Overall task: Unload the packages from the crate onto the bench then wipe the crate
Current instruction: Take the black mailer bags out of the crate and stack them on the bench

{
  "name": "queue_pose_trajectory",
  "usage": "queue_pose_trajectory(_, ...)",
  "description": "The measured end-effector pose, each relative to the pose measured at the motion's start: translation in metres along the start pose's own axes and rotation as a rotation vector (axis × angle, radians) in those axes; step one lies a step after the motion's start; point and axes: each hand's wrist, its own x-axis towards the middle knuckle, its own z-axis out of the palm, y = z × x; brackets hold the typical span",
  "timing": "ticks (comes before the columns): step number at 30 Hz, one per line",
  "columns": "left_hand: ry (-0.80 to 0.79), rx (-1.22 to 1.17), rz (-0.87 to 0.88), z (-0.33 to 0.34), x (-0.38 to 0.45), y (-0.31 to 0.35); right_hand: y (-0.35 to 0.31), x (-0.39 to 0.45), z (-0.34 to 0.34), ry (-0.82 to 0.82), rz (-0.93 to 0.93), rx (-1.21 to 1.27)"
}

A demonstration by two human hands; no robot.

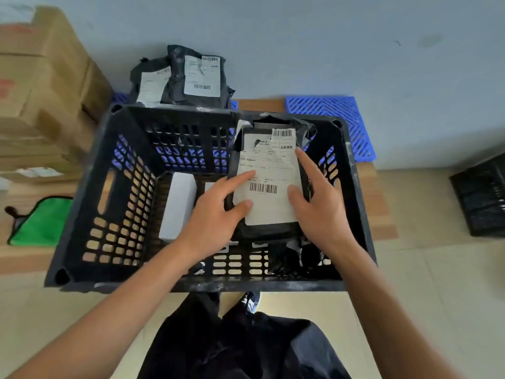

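I am mid-unload: both of my hands are down inside the black perforated plastic crate [114, 170], taking hold of a black poly-bag package with a white shipping label [269, 181]. My left hand [216, 214] holds its left edge, thumb lying on the label's lower corner and forefinger stretched across the label; the other fingers are hidden beneath, so I judge them curled under the bag. My right hand [319, 198] holds the right edge, forefinger pointing up along the label's side, thumb pressing on the label. The package stands tilted against the crate's far right wall, its lower end low in the crate.

Two more black poly-bag packages [183, 77] already lie on the wooden bench [371, 203] behind the crate, against the wall. Still in the crate I see a white rectangular box [177, 209] on the floor at left and a crumpled black bag [289, 258] near the front right.

Next, I judge, the move calls for lifting this package clear of the far rim and setting it beside the others. The green cleaning cloth [41, 222] waits on the bench to the left for the wipe.
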Motion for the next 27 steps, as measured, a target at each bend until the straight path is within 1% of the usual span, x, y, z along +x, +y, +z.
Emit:
queue_pose_trajectory(2,0.029,0.024,0.021,0.003,-0.005,0.006,0.001,-0.005,0.001,-0.004,-0.048,-0.058)
queue_pose_trajectory(5,0.047,0.038,0.046,0.005,-0.012,0.013,0.001,-0.009,-0.002,-0.029,-0.071,-0.188)
queue_pose_trajectory(8,0.049,0.063,0.066,0.006,-0.018,0.019,-0.003,-0.012,-0.006,-0.050,-0.088,-0.254)
queue_pose_trajectory(11,0.058,0.138,0.088,0.005,-0.020,0.023,-0.007,-0.015,-0.009,-0.070,-0.106,-0.320)
queue_pose_trajectory(16,0.077,0.251,0.149,-0.001,-0.021,0.028,-0.013,-0.017,-0.007,-0.080,-0.148,-0.288)
queue_pose_trajectory(21,0.103,0.309,0.190,-0.015,-0.015,0.032,-0.023,-0.007,0.001,-0.074,-0.190,-0.272)
queue_pose_trajectory(27,0.114,0.385,0.244,-0.058,0.006,0.048,-0.053,0.023,0.016,-0.071,-0.263,-0.313)
